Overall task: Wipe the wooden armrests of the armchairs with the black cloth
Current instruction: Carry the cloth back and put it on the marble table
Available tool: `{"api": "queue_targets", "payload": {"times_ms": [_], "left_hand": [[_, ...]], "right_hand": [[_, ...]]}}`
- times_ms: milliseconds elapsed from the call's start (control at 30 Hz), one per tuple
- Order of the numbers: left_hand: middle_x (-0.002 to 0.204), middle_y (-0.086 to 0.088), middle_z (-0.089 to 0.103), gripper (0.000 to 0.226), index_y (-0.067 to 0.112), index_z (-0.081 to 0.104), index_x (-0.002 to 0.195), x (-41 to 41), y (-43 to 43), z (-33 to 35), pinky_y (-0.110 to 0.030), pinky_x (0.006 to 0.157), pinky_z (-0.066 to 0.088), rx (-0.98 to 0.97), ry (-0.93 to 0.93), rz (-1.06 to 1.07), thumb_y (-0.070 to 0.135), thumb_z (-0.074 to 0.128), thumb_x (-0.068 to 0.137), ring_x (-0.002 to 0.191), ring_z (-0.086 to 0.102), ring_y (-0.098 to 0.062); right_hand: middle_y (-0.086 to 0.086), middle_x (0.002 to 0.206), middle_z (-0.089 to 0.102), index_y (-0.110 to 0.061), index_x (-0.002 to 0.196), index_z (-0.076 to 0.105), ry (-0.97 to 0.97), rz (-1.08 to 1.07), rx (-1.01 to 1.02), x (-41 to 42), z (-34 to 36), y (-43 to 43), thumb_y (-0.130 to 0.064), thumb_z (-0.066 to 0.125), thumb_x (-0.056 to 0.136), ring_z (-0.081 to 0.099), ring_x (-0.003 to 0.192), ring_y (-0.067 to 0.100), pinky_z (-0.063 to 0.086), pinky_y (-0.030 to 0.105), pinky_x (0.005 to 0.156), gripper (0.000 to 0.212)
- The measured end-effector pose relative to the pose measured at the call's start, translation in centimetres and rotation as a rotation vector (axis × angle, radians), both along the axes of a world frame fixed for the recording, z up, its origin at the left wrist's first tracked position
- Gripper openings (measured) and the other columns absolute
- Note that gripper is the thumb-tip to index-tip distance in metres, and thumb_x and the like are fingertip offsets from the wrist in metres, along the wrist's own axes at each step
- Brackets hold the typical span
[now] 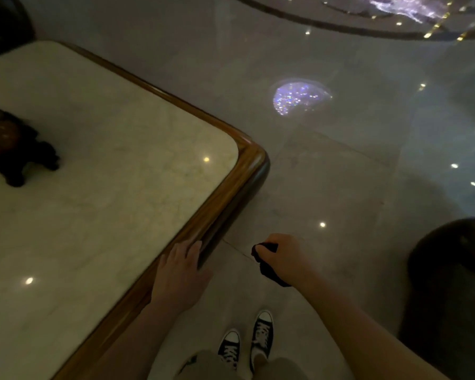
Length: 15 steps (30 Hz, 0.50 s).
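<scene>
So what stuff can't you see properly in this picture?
Head view, the only one:
- Black cloth: mostly hidden inside the closed right hand, so its size and shape are unclear.
- Dark carved figure on the table: cut off by the left edge and too dim to identify.
- Dark rounded furniture at right: cut by the edge, too dark to say whether it is an armchair.
- Left hand: motion-blurred at the table's rim.

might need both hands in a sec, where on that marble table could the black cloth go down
Most of the pale marble tabletop is bare: the wide stretch between the dark carved wooden figurine at the left and the rounded wooden rim. The left hand rests on the near rim. The right hand grips the black cloth above the floor.
</scene>
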<state>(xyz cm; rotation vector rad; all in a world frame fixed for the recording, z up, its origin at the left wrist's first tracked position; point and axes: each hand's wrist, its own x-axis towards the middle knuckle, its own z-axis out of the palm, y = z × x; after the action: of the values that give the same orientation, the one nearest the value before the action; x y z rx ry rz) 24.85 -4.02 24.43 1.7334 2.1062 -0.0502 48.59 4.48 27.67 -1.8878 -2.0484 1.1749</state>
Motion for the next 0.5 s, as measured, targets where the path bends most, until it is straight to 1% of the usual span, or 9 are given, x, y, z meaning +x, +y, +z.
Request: {"api": "queue_targets", "payload": {"times_ms": [67,100,167,233,367,500], "left_hand": [[0.156,-0.004,0.029,0.068,0.026,0.022,0.152,-1.0,0.1,-0.1,-0.044,0.117,0.024,0.013,0.015,0.055,0.058,0.036,0.093,0.143,0.028,-0.023],[0.156,-0.004,0.029,0.068,0.026,0.022,0.152,-1.3,0.2,-0.2,-0.044,0.116,0.025,0.011,0.029,0.078,0.058,0.035,0.094,0.142,0.029,-0.024],[0.155,-0.004,0.030,0.066,0.026,0.022,0.152,-2.1,0.3,-0.3,-0.044,0.115,0.025,0.003,0.044,0.129,0.056,0.035,0.094,0.142,0.029,-0.025],[0.156,-0.004,0.029,0.066,0.026,0.022,0.152,-3.0,0.5,-0.6,-0.045,0.116,0.024,-0.006,0.043,0.183,0.055,0.037,0.095,0.143,0.027,-0.025],[0.160,-0.004,0.022,0.068,0.027,0.017,0.153,-5.5,0.3,-1.2,-0.046,0.118,0.020,-0.034,0.038,0.276,0.056,0.035,0.095,0.147,0.019,-0.024],[0.159,-0.003,0.023,0.067,0.028,0.016,0.153,-9.0,0.1,-2.6,-0.047,0.118,0.022,-0.055,0.032,0.321,0.056,0.033,0.094,0.147,0.020,-0.024]], "right_hand": [[0.002,0.068,0.066,-0.025,0.072,0.065,0.060,0.053,-0.038,-1.4,-0.7,1.6,-0.040,0.061,0.095,0.060,0.054,0.007,0.049,0.023,0.051,0.027],[0.002,0.068,0.066,-0.026,0.073,0.065,0.079,0.084,-0.057,-2.1,-1.1,2.3,-0.040,0.060,0.095,0.060,0.053,0.008,0.049,0.023,0.050,0.027],[0.001,0.067,0.066,-0.027,0.075,0.064,0.074,0.153,-0.066,-3.6,-1.7,3.6,-0.045,0.058,0.096,0.062,0.054,0.012,0.051,0.028,0.051,0.028],[0.000,0.064,0.064,-0.029,0.074,0.063,0.052,0.226,-0.059,-5.1,-2.0,4.7,-0.050,0.056,0.095,0.061,0.053,0.012,0.052,0.030,0.053,0.031],[0.003,0.066,0.065,-0.025,0.078,0.064,0.058,0.318,-0.075,-8.4,-2.4,6.3,-0.050,0.055,0.096,0.062,0.055,0.018,0.057,0.040,0.061,0.032],[0.006,0.067,0.063,-0.022,0.081,0.064,0.061,0.371,-0.119,-12.8,-3.3,7.3,-0.050,0.054,0.097,0.059,0.056,0.023,0.057,0.044,0.062,0.033]]}}
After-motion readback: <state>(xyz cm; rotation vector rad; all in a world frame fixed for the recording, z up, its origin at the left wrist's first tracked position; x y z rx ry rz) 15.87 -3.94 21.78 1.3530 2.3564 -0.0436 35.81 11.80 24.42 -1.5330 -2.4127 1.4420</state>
